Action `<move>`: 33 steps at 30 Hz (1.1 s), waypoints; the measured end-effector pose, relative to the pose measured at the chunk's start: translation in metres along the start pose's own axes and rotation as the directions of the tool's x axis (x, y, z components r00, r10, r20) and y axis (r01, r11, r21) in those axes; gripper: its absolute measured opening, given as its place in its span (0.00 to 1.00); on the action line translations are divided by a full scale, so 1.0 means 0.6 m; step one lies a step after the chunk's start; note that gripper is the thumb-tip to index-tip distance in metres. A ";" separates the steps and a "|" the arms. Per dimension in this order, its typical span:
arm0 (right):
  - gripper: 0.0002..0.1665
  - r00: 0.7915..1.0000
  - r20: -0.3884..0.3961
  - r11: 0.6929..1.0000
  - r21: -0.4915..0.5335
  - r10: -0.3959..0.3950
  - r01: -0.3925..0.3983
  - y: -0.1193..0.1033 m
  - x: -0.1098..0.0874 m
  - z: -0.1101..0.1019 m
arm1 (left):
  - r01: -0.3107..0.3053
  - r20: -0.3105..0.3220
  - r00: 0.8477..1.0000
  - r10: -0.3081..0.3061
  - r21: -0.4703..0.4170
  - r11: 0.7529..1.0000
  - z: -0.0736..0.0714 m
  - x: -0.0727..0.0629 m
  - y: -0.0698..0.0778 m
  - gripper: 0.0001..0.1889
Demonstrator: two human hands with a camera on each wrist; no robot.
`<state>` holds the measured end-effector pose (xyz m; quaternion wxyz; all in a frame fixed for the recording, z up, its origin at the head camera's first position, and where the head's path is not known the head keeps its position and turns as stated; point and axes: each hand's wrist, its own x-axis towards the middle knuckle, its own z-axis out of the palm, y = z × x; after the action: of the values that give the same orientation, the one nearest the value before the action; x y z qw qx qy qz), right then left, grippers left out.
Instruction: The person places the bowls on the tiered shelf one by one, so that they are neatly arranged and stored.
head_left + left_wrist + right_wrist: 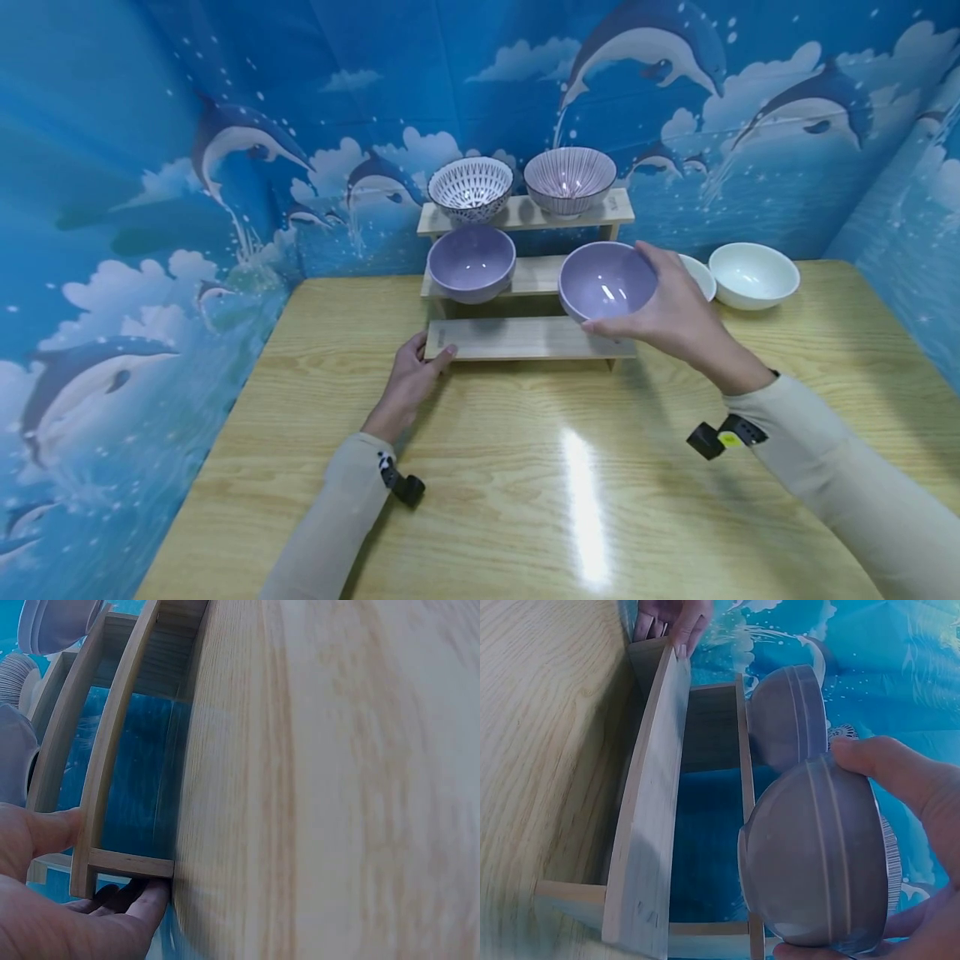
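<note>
My right hand grips a plain purple bowl by its right side, thumb at the near rim and fingers at the far rim. In the right wrist view the bowl's foot is close over the rack's middle step. My left hand holds the left end of the lowest step of the three-tier wooden rack, thumb on top and fingers round the end. A second purple bowl sits on the middle step at left. Above it stand a black-and-white patterned bowl and a striped bowl.
Right of the rack, a white bowl stands on the wooden table, next to another white bowl partly hidden by my right hand. A blue dolphin-print cloth hangs behind the table and along its sides.
</note>
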<state>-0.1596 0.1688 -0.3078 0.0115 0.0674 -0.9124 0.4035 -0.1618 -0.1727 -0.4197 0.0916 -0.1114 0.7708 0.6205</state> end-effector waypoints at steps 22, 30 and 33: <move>0.79 0.999 0.005 0.999 0.027 -0.032 0.032 -0.020 0.029 0.015 | 0.006 -0.014 1.000 -0.006 0.006 1.000 0.002 -0.001 0.001 0.38; 0.79 1.000 0.004 1.000 0.023 -0.017 0.017 -0.025 0.040 0.021 | 0.014 -0.015 1.000 -0.014 0.013 1.000 0.002 -0.003 0.002 0.38; 0.78 1.000 -0.008 0.999 0.027 -0.027 0.027 -0.027 0.044 0.023 | 0.013 -0.010 1.000 -0.013 0.014 1.000 0.002 -0.003 0.002 0.38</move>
<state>-0.1834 0.1449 -0.3030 0.0195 0.0781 -0.9058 0.4160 -0.1603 -0.1714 -0.4180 0.0926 -0.1187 0.7748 0.6140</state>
